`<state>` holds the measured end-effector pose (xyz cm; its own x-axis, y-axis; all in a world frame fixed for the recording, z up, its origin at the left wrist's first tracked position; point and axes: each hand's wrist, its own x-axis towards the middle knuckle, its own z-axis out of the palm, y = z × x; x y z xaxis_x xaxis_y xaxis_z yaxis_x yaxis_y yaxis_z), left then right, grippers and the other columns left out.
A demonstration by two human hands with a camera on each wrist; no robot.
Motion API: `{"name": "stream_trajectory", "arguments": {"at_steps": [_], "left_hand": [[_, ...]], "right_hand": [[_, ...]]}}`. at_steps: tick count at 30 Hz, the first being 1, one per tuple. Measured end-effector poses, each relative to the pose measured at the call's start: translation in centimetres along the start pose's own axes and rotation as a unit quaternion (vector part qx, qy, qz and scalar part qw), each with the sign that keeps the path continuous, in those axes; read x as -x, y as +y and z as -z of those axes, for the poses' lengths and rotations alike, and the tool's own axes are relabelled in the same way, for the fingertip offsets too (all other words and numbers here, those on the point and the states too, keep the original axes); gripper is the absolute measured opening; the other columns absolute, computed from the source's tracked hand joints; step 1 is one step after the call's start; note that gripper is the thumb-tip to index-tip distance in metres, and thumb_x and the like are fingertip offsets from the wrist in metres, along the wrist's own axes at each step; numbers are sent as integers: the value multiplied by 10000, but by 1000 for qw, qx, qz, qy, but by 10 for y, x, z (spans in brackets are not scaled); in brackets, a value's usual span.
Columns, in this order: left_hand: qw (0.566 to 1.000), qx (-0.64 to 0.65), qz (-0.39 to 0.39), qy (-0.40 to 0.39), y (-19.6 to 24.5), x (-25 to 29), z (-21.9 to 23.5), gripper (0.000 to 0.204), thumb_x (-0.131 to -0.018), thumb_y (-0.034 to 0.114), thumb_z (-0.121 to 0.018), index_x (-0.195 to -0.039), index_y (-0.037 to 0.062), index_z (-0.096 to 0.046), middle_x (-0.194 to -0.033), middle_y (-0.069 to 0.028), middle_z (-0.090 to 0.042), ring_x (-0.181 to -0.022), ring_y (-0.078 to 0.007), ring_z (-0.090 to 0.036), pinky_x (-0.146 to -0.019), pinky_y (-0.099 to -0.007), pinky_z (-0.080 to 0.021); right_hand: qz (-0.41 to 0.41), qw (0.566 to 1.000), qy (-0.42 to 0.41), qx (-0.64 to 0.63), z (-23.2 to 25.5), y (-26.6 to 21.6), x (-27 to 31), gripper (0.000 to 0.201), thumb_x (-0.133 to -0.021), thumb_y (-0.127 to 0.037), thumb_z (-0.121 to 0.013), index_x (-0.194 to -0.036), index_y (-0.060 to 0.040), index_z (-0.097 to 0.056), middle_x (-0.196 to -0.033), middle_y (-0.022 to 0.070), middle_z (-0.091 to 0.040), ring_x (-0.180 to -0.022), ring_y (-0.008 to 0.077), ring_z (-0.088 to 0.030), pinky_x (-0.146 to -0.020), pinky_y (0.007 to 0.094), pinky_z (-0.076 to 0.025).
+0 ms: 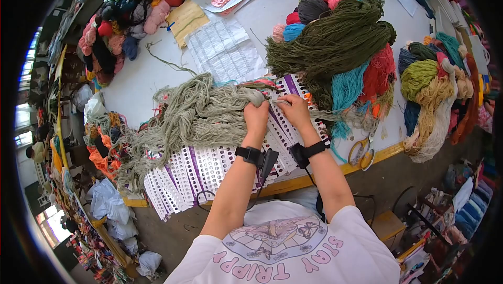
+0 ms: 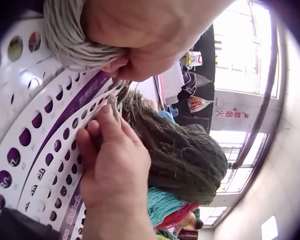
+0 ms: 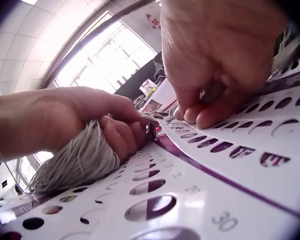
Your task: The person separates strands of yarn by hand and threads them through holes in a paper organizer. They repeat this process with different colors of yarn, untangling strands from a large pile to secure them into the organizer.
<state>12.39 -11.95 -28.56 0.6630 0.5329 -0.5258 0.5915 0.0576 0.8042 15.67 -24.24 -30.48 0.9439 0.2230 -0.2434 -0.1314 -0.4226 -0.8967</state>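
Observation:
Grey-green yarn [image 1: 196,108] lies in a long heap over white cards punched with rows of holes [image 1: 207,164]. My left hand [image 1: 256,119] grips the right end of this skein, its curled fingers wrapped round the strands, as the right wrist view also shows. Just to the right, my right hand [image 1: 296,112] pinches a thin grey strand [image 2: 113,102] between thumb and fingers, close over the cards. The strand spans the short gap between both hands. Purple bands and printed numbers mark the cards [image 3: 200,200].
A big dark green skein [image 1: 335,37] lies beyond my right hand, with turquoise yarn [image 1: 348,93] and red yarn beside it. Scissors [image 1: 360,153] lie at the table's front edge. Papers [image 1: 222,45] and a pile of mixed yarn [image 1: 112,32] are at the back left.

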Motion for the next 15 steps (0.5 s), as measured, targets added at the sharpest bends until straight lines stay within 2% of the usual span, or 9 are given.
{"name": "stream_trajectory", "arguments": {"at_steps": [2,4,7,8,10,12,13,14,15], "left_hand": [[979,166,88,-77,6,0,15,106,-728,108,-552,-800,29,-553,-685,-33,-526,-425,-92,-378,-391,-233,-335],[928,301,178,-127,23,7,27,111,-754,140,-544,-814,48,-554,-851,-28,-543,-461,-72,-343,-416,-205,-312],[843,404,185,-304,23,3,42,105,-773,150,-547,-810,52,-547,-842,-30,-538,-472,-69,-344,-414,-206,-316],[848,399,168,-305,22,4,40,104,-778,146,-547,-820,50,-548,-842,-35,-543,-483,-62,-358,-420,-200,-320],[859,389,134,-306,25,11,34,105,-788,137,-546,-841,47,-551,-840,-45,-554,-506,-49,-385,-431,-189,-329],[946,114,23,-302,20,14,23,131,-781,129,-561,-866,29,-554,-842,-56,-572,-563,-67,-447,-482,-209,-377],[957,-28,-33,-288,13,11,19,146,-778,125,-568,-878,20,-555,-843,-62,-581,-592,-77,-478,-507,-219,-400],[921,-116,-266,-258,-2,-1,15,191,-765,117,-590,-913,1,-559,-818,-60,-598,-673,-131,-534,-610,-272,-441],[929,-145,-243,-240,0,-4,16,204,-758,124,-598,-913,-4,-564,-807,-55,-596,-675,-146,-537,-628,-285,-442]], "right_hand": [[46,998,29,28,-3,6,2,159,-724,-125,-639,-819,0,-614,-697,56,-585,-554,131,-547,-516,271,-424],[63,996,22,65,0,1,3,171,-735,-141,-625,-834,-2,-613,-711,57,-584,-541,119,-534,-501,264,-418],[121,984,21,132,1,-1,0,185,-771,-187,-588,-815,-8,-603,-708,35,-568,-527,93,-502,-485,240,-410],[146,977,22,157,1,0,-1,198,-786,-206,-573,-802,-10,-598,-702,24,-559,-524,83,-489,-481,230,-408],[40,998,-56,-3,4,2,-3,223,-811,-236,-541,-772,-19,-576,-696,4,-537,-531,72,-466,-486,215,-405],[-21,989,-84,-124,5,2,-3,259,-847,-268,-491,-737,-39,-544,-669,-33,-484,-550,46,-436,-476,183,-391],[-63,985,-83,-134,7,-6,-2,245,-845,-263,-493,-765,-40,-556,-671,-25,-492,-554,55,-441,-488,191,-397],[-105,980,-83,-145,10,-14,0,235,-843,-258,-495,-793,-41,-569,-673,-17,-499,-558,64,-446,-500,200,-403],[-147,973,-83,-155,11,-19,1,228,-841,-253,-497,-821,-42,-581,-675,-9,-507,-561,74,-450,-512,208,-409]]}}
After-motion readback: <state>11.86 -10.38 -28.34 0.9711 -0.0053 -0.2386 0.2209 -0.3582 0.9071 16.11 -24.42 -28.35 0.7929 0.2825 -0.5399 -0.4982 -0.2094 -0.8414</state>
